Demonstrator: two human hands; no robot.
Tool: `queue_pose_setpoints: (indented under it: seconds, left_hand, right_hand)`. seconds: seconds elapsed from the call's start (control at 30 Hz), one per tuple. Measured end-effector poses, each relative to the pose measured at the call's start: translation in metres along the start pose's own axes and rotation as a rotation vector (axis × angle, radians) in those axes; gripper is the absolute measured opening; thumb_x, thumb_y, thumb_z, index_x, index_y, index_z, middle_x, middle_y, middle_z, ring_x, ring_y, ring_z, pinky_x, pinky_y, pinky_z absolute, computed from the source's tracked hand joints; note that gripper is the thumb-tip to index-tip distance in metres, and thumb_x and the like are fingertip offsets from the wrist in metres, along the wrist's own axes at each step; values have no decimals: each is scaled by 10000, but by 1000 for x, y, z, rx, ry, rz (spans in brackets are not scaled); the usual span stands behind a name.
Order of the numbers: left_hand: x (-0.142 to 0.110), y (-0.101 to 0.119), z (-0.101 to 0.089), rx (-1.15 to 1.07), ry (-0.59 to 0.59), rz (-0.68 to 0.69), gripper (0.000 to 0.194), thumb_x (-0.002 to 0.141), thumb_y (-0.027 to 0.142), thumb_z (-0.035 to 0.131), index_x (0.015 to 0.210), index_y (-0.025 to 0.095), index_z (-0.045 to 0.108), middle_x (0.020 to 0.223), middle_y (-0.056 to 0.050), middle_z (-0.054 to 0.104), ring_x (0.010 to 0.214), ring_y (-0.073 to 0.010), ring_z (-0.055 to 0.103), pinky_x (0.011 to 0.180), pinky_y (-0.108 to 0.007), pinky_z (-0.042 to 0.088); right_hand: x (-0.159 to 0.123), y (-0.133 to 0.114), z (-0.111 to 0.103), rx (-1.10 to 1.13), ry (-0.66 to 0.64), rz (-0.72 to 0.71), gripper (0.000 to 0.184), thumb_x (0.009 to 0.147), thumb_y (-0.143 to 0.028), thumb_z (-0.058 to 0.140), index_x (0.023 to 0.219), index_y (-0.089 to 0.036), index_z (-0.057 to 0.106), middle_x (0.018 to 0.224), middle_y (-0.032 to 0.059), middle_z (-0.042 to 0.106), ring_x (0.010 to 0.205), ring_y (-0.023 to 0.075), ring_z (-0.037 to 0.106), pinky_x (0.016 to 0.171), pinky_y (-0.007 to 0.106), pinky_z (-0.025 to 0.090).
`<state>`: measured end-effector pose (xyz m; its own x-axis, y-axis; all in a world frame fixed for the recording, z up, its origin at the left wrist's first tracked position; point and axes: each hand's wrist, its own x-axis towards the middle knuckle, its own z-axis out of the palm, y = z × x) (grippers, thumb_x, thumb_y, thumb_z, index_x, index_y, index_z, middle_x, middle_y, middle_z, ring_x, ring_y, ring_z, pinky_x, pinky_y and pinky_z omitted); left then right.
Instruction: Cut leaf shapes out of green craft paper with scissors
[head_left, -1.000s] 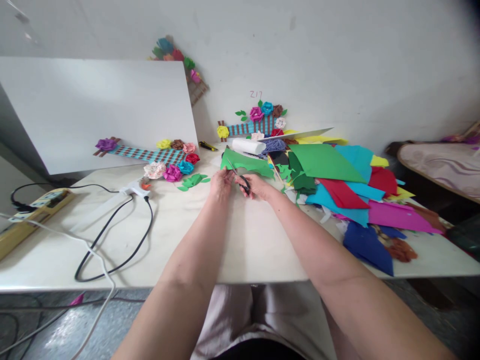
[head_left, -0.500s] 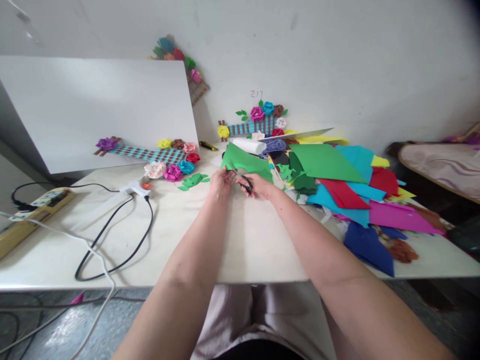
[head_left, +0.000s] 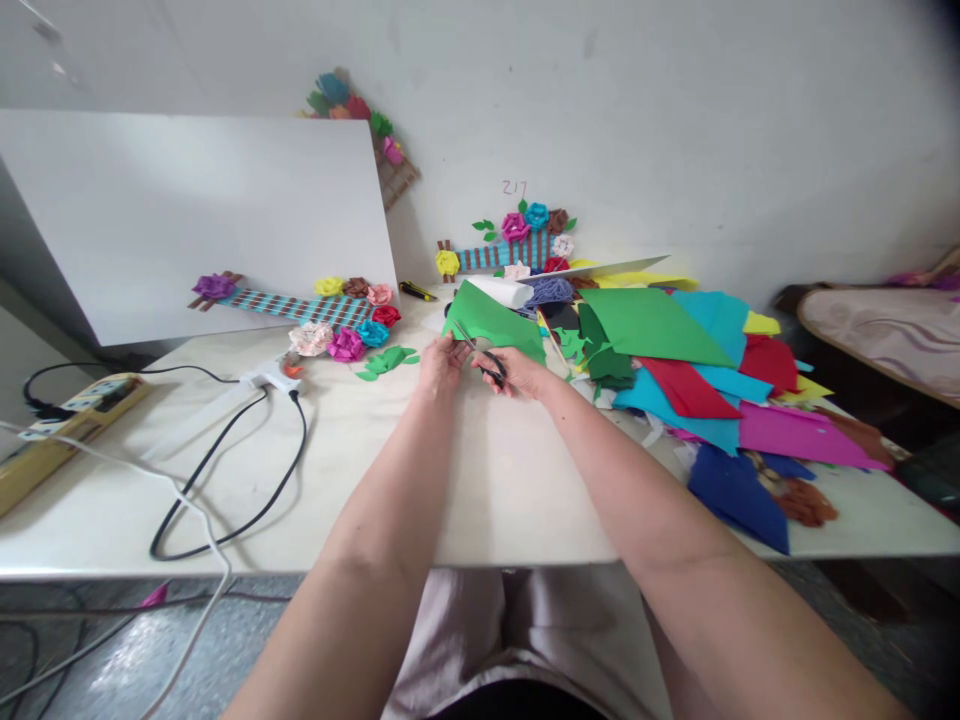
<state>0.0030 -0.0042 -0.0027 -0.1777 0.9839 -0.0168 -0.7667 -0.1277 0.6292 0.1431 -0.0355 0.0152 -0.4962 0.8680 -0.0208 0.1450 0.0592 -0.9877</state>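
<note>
Seen from the wearer's own eyes, two bare forearms reach across a pale table [head_left: 525, 490] to a sheet of green paper [head_left: 499, 318] at the far middle. The left hand [head_left: 442, 364] has its fingers closed on the near left edge of the paper. The right hand [head_left: 517, 374], just beside it, is wrapped around the black handles of a pair of scissors [head_left: 493, 370], whose blades point far and left, at the paper's near edge. To the left of the hands lies a small heap of cut green leaves [head_left: 388, 361]. Beyond that is a blue-and-brown striped ornament [head_left: 300, 308] trimmed with colourful flowers; a similar ornament [head_left: 506, 252] stands at the far side by the wall. A white roll [head_left: 499, 292] and a bundle of purple cord [head_left: 549, 291] sit just behind the green paper. On the right spreads a pile of coloured sheets [head_left: 652, 325], green, blue, red and pink. On the left are a white corded tool [head_left: 271, 379], a yellowish power strip [head_left: 75, 437] and, farther back, a large white board [head_left: 202, 220] leaning upright.
</note>
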Motion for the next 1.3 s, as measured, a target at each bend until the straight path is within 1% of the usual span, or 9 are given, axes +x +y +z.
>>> queue_pose_setpoints:
  seconds: [0.2,0.33,0.47,0.7,1.03,1.2,1.3]
  left_hand:
    - [0,-1,-1,35,4,19,150,790,163,631,692,162,518,572,2,610,554,-121,630,747,-292,538]
    - [0,-1,-1,74,14,46,172,792,211,653,681,155,534,573,3,608,527,-114,620,685,-266,529]
    - [-1,1,-1,135,6,50,222,790,282,667,671,157,527,528,16,575,508,-106,605,619,-228,512]
    - [-4,5,-1,184,-13,50,248,791,305,666,662,155,518,517,15,558,506,-108,608,623,-234,513]
    - [-4,7,-1,184,10,55,277,782,311,671,664,173,462,496,37,510,503,-123,608,583,-233,494]
    - [-3,7,-2,206,-2,58,234,819,309,623,701,166,481,537,17,559,509,-115,609,597,-235,504]
    - [-2,7,-2,220,11,60,217,833,299,604,710,164,487,541,15,560,504,-111,604,602,-231,503]
  right_hand:
    - [-1,-2,2,5,-2,3,207,872,-329,585,867,-122,595,481,-64,499,320,61,437,240,158,277]
    - [-2,-4,2,2,3,12,192,866,-314,591,859,-122,589,477,-67,494,318,60,435,238,156,275]
    - [-3,-4,2,4,-1,25,176,865,-297,589,862,-121,585,474,-71,485,320,57,432,237,150,272]
    - [-3,-4,2,-3,-10,34,169,860,-298,587,842,-130,586,474,-74,484,314,51,427,236,147,264]
    - [-4,-6,3,-15,-11,29,143,850,-275,597,836,-133,578,461,-79,480,309,55,419,237,148,261]
    - [-3,-4,1,-37,-11,15,154,848,-283,602,806,-138,568,457,-80,483,302,48,406,238,146,257]
    - [-3,-4,1,-45,-18,6,176,848,-297,604,780,-141,560,453,-79,482,299,44,401,238,144,249]
